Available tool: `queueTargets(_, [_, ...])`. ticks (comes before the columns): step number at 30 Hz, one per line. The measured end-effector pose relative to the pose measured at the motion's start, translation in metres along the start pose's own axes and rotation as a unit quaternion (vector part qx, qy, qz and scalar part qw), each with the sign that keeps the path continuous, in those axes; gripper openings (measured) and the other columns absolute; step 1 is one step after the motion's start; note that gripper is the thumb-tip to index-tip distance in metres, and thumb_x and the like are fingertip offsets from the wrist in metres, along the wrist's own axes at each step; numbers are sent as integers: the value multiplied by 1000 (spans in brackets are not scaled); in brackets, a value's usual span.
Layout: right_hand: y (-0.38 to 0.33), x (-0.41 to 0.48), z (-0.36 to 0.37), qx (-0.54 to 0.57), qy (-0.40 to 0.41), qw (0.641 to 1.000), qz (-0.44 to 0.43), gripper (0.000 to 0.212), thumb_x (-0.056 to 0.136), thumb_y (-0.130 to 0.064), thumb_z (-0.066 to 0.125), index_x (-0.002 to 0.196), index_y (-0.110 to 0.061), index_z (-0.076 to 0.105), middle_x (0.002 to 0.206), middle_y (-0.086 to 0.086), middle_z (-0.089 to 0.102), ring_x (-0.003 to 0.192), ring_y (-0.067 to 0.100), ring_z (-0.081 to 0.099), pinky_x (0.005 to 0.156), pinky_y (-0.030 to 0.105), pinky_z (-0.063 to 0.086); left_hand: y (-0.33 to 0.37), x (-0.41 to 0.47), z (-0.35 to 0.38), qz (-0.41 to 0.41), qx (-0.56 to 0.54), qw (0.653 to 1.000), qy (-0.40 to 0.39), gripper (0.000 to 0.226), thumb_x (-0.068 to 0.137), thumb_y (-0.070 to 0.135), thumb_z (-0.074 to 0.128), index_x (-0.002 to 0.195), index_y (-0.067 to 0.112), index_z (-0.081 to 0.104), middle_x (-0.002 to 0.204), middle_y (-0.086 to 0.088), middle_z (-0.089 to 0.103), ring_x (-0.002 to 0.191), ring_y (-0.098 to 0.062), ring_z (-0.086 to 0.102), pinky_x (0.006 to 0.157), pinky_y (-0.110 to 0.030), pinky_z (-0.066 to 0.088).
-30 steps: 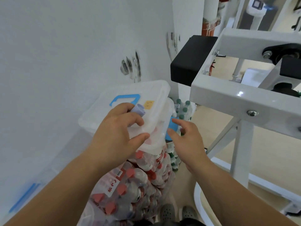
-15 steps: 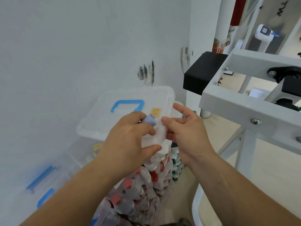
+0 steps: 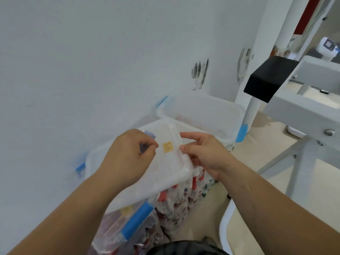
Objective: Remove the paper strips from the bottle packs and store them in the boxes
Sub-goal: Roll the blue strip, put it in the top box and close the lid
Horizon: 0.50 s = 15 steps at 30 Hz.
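Both hands are on a clear plastic lid (image 3: 171, 162) with a yellow sticker, tilted above the bottle packs. My left hand (image 3: 128, 155) lies on top of the lid and pinches a lavender paper strip (image 3: 150, 134) between thumb and fingers. My right hand (image 3: 202, 153) grips the lid's right edge, thumb on top and fingers beneath. Shrink-wrapped bottle packs (image 3: 176, 201) with red caps stand under the lid. Behind it sits an open clear box (image 3: 211, 102) with blue latches; its contents are too blurred to tell.
A white wall runs along the left. On the right stands a white metal frame (image 3: 301, 115) with a black block (image 3: 266, 80), and a white post (image 3: 253, 107) rises beside the open box. A second clear box with a blue handle (image 3: 137, 219) lies near my feet.
The lid has come toward me and off the far box, which now stands open. My right hand has taken hold of the lid's right edge. The view has swung left.
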State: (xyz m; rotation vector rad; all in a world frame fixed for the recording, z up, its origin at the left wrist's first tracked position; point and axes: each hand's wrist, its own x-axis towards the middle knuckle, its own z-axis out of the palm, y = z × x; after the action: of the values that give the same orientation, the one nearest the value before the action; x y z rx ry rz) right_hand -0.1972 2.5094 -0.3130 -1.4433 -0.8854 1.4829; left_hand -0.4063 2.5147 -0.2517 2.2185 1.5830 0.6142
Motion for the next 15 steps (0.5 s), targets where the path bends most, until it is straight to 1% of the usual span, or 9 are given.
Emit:
queueTargets(2, [6, 8, 11, -132, 49, 989, -35, 37, 90, -17, 74, 126, -23, 69, 94, 7, 78, 82, 21, 73, 73, 35, 59, -13, -9, -2, -46, -64, 997, -27, 20, 91, 14, 64, 85, 29, 76, 81, 21, 59, 72, 16, 55, 65, -2, 37])
queueTargets(5, [10, 10, 24, -320, 104, 936, -99, 34, 93, -31, 69, 127, -28, 70, 100, -4, 73, 90, 13, 67, 81, 29, 53, -30, -17, -2, -116, -191, 974, -44, 27, 94, 9, 60, 89, 28, 79, 88, 16, 66, 73, 19, 57, 68, 0, 41])
queueTargets(7, [10, 7, 32, -419, 109, 893, -123, 36, 96, -34, 64, 132, -27, 67, 115, -1, 72, 105, 16, 65, 94, 30, 50, -39, -16, -3, -143, -249, 957, -48, 32, 96, 8, 59, 87, 30, 80, 97, 17, 72, 81, 7, 64, 77, -11, 50])
queueTargets(8, [9, 6, 35, -471, 109, 866, -127, 38, 98, -37, 62, 134, -26, 65, 122, -1, 71, 112, 18, 64, 99, 32, 48, -42, -15, -3, -152, -280, 947, -50, 34, 96, 8, 58, 86, 31, 80, 98, 17, 73, 83, 0, 66, 76, -19, 54])
queueTargets(10, [5, 2, 40, -552, 121, 813, -138, 41, 100, -44, 55, 136, -26, 63, 128, 0, 68, 117, 20, 62, 101, 33, 46, -43, -12, -4, -158, -343, 925, -50, 33, 97, 4, 57, 86, 26, 80, 96, 15, 75, 81, -8, 67, 72, -24, 56])
queueTargets(11, [1, 0, 41, -560, 135, 803, -153, 41, 101, -46, 53, 134, -25, 64, 128, -1, 69, 116, 19, 63, 100, 32, 46, -43, -9, -4, -158, -373, 913, -44, 31, 96, 1, 57, 86, 22, 78, 93, 13, 75, 78, -10, 66, 71, -26, 56])
queueTargets(12, [-3, -1, 42, -544, 148, 808, -170, 39, 100, -47, 53, 130, -26, 67, 123, -3, 71, 112, 17, 65, 98, 32, 48, -41, -5, -4, -159, -400, 902, -37, 28, 95, -2, 56, 87, 18, 74, 89, 9, 75, 77, -12, 65, 71, -28, 55])
queueTargets(13, [-10, -2, 43, -500, 153, 831, -187, 35, 99, -47, 56, 122, -26, 72, 115, -6, 74, 104, 13, 67, 96, 32, 51, -39, -2, -4, -161, -422, 892, -31, 25, 95, -4, 56, 87, 16, 69, 86, 4, 75, 76, -14, 65, 71, -30, 55])
queueTargets(15, [-23, -4, 45, -354, 128, 906, -192, 27, 94, -46, 64, 103, -26, 79, 94, -11, 77, 87, 8, 70, 86, 36, 57, -35, 8, 0, -162, -456, 875, -21, 22, 94, -4, 58, 89, 17, 57, 86, -6, 76, 76, -21, 66, 74, -34, 56])
